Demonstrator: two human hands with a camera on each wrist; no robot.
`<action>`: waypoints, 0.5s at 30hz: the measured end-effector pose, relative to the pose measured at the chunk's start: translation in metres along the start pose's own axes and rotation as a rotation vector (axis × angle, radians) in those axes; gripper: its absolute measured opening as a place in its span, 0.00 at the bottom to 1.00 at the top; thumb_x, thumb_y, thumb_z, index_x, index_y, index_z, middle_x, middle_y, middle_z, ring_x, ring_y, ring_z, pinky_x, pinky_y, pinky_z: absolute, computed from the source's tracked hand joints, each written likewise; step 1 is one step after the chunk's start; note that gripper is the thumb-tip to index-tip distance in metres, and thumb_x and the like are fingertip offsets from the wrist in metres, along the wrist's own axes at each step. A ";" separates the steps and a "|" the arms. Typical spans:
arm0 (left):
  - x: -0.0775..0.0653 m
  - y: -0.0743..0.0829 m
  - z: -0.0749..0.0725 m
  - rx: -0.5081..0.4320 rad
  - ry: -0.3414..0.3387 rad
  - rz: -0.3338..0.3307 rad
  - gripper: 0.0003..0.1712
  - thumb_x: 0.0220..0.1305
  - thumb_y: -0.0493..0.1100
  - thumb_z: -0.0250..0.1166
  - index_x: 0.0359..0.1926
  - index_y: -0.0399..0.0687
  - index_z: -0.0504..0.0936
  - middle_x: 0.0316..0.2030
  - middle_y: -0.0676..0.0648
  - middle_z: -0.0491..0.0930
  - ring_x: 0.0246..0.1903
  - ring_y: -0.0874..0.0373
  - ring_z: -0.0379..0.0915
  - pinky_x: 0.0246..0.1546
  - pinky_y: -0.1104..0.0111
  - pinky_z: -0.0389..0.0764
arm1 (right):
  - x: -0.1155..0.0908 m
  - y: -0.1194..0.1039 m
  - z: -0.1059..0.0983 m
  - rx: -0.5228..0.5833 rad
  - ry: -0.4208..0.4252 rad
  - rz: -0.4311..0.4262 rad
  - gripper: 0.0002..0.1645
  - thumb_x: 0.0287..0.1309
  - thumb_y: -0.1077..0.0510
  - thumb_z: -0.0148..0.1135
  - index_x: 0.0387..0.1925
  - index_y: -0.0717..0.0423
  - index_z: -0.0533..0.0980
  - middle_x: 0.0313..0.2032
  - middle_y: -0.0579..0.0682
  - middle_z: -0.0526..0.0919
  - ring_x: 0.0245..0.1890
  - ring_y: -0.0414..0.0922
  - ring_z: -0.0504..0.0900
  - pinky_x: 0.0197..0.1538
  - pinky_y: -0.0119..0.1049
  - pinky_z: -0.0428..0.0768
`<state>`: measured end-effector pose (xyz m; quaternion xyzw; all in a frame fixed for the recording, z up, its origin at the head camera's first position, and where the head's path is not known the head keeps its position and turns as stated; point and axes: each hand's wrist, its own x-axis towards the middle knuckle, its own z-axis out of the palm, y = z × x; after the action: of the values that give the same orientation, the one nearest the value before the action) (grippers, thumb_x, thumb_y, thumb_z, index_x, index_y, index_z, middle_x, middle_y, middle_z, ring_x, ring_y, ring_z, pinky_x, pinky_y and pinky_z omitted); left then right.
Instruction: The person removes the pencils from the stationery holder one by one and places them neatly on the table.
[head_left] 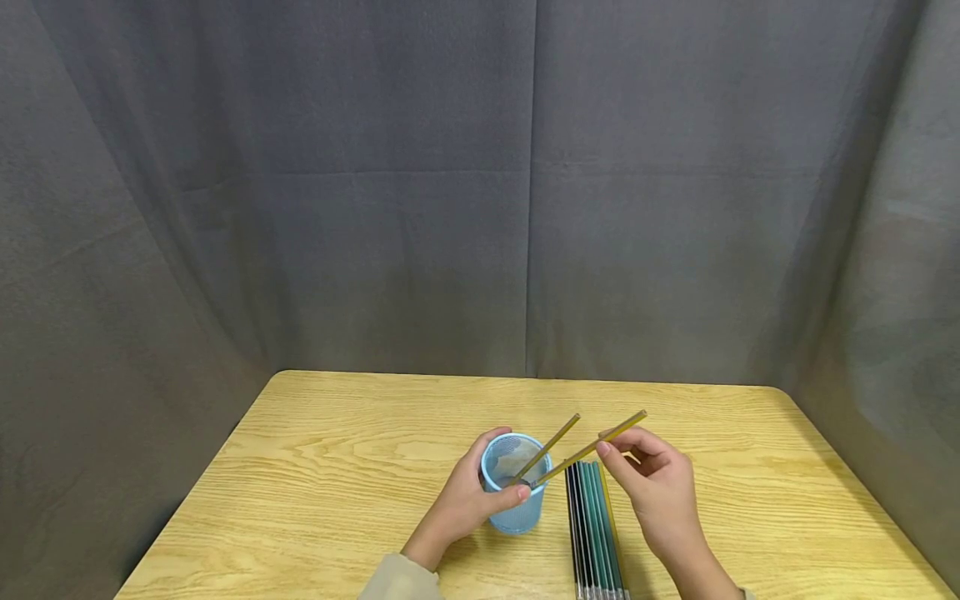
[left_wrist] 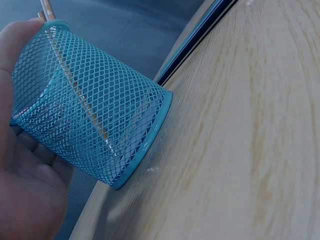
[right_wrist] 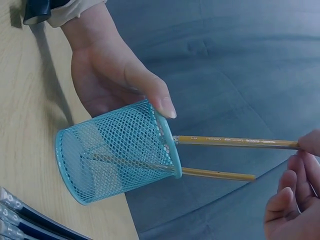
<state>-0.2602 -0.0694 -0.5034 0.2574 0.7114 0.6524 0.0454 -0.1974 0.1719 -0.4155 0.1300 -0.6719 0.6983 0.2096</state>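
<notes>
A light blue mesh pencil cup (head_left: 517,518) is held by my left hand (head_left: 467,498), its thumb lying at the rim and its fingers around the far side. The cup leans in that grip, its base close over the table. One yellow pencil (head_left: 551,442) slants inside, its upper part sticking out past the rim. Between thumb and fingertips my right hand (head_left: 663,492) pinches a second yellow pencil (right_wrist: 235,142) near its outer end. That pencil's silver end overlaps the cup's mouth, close by the left thumb, in the right wrist view.
To the right of the cup, several dark and green pencils (head_left: 588,521) lie side by side, with a yellow pencil (head_left: 609,504) along their right edge. They rest on a wood-grain table (head_left: 322,483). Grey curtains (head_left: 390,208) hang behind and at both sides.
</notes>
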 end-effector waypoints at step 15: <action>0.000 0.000 0.000 0.006 0.011 0.002 0.45 0.56 0.50 0.74 0.71 0.61 0.62 0.56 0.44 0.75 0.55 0.44 0.72 0.54 0.48 0.73 | 0.000 -0.009 0.000 0.071 0.051 -0.017 0.04 0.57 0.74 0.65 0.32 0.67 0.80 0.33 0.50 0.85 0.35 0.40 0.81 0.40 0.30 0.79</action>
<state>-0.2595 -0.0692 -0.5032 0.2548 0.7132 0.6518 0.0400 -0.1928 0.1724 -0.4075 0.1251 -0.6401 0.7230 0.2277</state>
